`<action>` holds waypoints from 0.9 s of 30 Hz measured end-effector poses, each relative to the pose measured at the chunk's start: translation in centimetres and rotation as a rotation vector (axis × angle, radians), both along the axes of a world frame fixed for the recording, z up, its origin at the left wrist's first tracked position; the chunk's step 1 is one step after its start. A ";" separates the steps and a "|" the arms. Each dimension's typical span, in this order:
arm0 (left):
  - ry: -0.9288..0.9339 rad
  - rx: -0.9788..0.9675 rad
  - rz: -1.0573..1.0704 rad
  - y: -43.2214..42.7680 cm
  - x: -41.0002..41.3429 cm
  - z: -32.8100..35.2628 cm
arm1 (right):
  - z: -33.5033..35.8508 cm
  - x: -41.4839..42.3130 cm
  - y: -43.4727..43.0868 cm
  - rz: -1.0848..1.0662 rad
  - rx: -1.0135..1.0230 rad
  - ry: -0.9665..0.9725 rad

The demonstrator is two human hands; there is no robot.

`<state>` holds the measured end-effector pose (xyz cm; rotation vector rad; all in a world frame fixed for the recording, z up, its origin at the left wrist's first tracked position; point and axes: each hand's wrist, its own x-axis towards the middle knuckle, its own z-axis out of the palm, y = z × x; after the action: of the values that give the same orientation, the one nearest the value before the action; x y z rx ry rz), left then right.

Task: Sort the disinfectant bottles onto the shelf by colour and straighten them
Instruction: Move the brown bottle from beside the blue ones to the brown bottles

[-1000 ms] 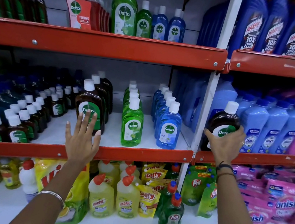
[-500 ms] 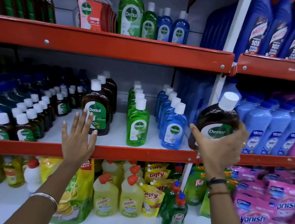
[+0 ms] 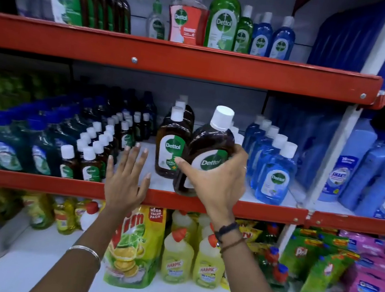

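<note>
- Right hand [image 3: 217, 176] clamped around the body of a large brown bottle [image 3: 206, 152], thumb across the front label, fingers wrapped behind; bottle tilted, white cap leaning to the right, base at the front lip of the middle shelf [image 3: 264, 211].
- Left hand [image 3: 125, 177] open, fingers spread, gripping nothing; palm over the shelf edge, just left of the standing brown bottle [image 3: 171, 143].
- Held bottle located directly right of that standing brown row and left of the blue row [image 3: 273, 172]; white caps partly visible behind it, row colour there not discernible.
- Step in hand judged as: seating the brown bottle with the other large brown ones.
- Recommended: bring upright before release, base flat on the shelf board, not perched on the raised red lip.
- Recommended: place in line with the brown row, label facing out to match its neighbour; avoid pushing into whatever stands behind the held bottle.
- Recommended: use the free left hand to steady the standing brown bottle, or to clear the bare patch of shelf between it and the small brown bottles [image 3: 91, 156], should extra room be needed.
- Risk judged: tall, narrow-necked bottles standing close; a sideways nudge likely to topple the blue row. Slow descent, release only once stable.
- Remaining work judged substantial: straightening not yet evident on this shelf.
</note>
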<state>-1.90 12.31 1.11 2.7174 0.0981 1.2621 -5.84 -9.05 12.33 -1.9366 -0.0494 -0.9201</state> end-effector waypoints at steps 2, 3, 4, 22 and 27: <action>-0.003 0.007 -0.007 0.2 0.0 -0.1 | -0.1 0.9 2.0 0.000 -0.011 0.000; -0.002 0.011 -0.007 0.2 0.1 -0.1 | -0.2 1.4 2.8 -0.003 -0.021 0.008; 0.001 0.015 -0.005 0.3 0.2 -0.1 | -0.3 1.9 3.5 -0.010 -0.033 0.022; -0.060 0.093 -0.005 0.4 0.5 -0.3 | -3.9 5.8 7.5 -0.100 -0.231 0.133; -0.001 -0.075 -0.076 -0.3 -0.1 0.6 | -4.8 5.7 6.5 0.102 -0.010 0.135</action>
<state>-2.01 11.98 1.73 2.6310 0.0407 1.2141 -0.17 -2.55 7.50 -1.9823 -0.0730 -0.7219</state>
